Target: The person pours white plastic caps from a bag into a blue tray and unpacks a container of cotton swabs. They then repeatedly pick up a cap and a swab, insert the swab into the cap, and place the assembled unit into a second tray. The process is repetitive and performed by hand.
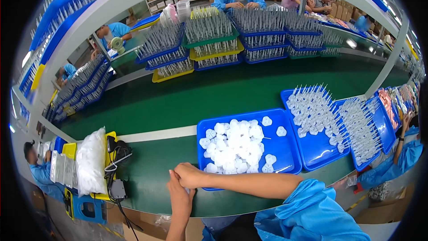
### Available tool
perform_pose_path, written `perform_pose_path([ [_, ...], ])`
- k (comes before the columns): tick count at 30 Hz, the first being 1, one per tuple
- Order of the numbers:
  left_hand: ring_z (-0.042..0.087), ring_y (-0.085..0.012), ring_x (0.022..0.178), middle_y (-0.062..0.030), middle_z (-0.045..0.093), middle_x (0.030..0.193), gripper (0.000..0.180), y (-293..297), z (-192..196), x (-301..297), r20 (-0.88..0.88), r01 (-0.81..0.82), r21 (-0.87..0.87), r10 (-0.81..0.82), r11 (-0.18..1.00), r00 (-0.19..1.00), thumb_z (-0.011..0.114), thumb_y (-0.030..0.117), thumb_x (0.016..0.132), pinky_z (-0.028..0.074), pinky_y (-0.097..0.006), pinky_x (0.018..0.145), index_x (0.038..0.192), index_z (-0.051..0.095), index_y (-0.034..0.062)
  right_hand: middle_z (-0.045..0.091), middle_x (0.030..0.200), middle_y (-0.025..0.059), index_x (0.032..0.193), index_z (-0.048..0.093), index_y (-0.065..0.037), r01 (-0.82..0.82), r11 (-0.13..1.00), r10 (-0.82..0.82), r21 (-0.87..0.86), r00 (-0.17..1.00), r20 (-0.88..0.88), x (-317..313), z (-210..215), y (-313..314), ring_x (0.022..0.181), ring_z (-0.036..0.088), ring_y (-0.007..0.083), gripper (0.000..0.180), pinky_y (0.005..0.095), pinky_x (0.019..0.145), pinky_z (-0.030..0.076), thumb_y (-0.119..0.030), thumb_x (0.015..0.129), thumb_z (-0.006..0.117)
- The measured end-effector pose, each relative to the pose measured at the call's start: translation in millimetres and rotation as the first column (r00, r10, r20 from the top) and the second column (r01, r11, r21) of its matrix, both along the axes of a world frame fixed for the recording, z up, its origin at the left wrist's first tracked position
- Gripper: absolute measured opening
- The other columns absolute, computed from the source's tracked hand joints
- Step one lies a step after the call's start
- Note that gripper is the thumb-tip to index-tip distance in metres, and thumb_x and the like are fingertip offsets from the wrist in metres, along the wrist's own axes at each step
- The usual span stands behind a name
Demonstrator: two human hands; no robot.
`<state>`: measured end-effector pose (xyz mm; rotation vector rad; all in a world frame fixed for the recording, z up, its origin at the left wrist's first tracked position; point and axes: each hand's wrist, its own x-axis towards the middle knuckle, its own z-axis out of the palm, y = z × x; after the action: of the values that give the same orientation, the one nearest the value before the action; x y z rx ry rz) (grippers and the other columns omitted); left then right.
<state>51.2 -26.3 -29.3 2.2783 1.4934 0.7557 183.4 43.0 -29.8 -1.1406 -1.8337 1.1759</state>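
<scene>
Both of my hands meet above the green work surface, left of a blue tray (pixel 281 151). My right hand (pixel 191 176) reaches in from the right, its fingers curled closed. Just below it, my left hand (pixel 179 196) is bent closed, its fingertips against the right hand's. Whatever sits between the fingertips, if anything, is hidden. Small white lobed plastic pieces (pixel 234 145) are heaped in the tray, with a few lying apart on its right side. My right forearm passes over the tray's near edge.
A second blue tray (pixel 307 145) holds similar pieces with thin upright stems; another stemmed batch (pixel 360 129) is beyond. At left are a white plastic bag (pixel 90 160), black cables (pixel 117 160) and a grey box (pixel 117 189). Stacked trays (pixel 209 33) line the far side. Co-workers sit around.
</scene>
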Motion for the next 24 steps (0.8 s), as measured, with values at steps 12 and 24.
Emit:
perform_pose_path([
  [12, 0.057, -0.0161, 0.096, -0.0110, 0.062, 0.108, 0.030, 46.1, 52.9, 70.5, 0.637, -0.116, -0.141, 0.180, 0.983, 0.750, 0.044, 0.016, 0.106, 0.048, -0.030, 0.082, 0.127, 0.057, -0.0011, 0.059, 0.104, 0.0220, 0.104, 0.063, 0.003, 0.576, 0.650, -0.633, 0.495, 0.771, -0.067, 139.5, 64.7, -6.1, 0.100, 0.059, 0.0420, 0.014, 0.0467, 0.090, 0.048, -0.002, 0.092, 0.057],
  [24, 0.038, -0.0371, 0.142, -0.0204, 0.045, 0.150, 0.052, 149.9, 10.5, 119.2, 0.438, 0.337, -0.026, -0.292, 0.941, 0.850, 0.060, 0.029, 0.098, 0.026, -0.043, 0.118, 0.142, 0.052, 0.0046, 0.054, 0.136, 0.0266, 0.130, 0.061, -0.003, 0.713, 0.442, -0.897, 0.544, 0.343, 0.279, 243.6, -30.1, -55.3, 0.129, 0.046, 0.0472, 0.050, 0.0509, 0.112, 0.032, -0.041, 0.099, 0.054],
])
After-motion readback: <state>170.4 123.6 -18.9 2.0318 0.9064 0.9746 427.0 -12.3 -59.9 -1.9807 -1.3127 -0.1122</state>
